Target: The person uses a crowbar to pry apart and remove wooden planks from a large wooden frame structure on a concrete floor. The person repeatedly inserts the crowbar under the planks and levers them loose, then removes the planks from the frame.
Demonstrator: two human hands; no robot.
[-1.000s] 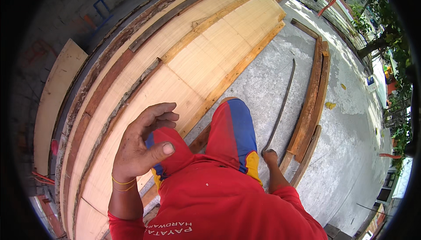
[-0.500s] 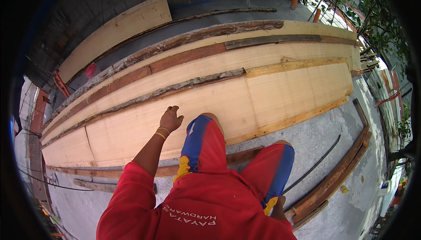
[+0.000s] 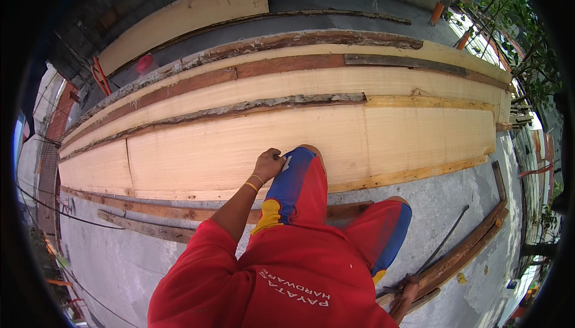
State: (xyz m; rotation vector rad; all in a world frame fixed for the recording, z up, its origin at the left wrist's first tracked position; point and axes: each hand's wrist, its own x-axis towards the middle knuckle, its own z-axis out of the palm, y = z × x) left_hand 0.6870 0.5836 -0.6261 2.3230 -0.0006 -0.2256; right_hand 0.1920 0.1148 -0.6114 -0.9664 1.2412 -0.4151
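Note:
My left hand, with yellow bands at its wrist, is beside my left knee at the blue and red shorts. Its fingers are curled in, and nothing shows in them. Below it lies a wide panel of pale plywood boards with wooden strips along it. Low on the right, my right hand is closed around a thin dark metal bar with a bent tip. The fingers are partly hidden, and the bar rests close to some brown lumber pieces.
A rough wooden strip crosses the panel, and a long plank lies along its near edge on the grey concrete floor. Another plywood sheet stands at the back. Orange pipes rise by the far wall; green plants grow at right.
My right hand has come into view and taken hold of the metal bar. My left hand has drawn from above the panel to my knee, its fingers curling in. The view has shifted.

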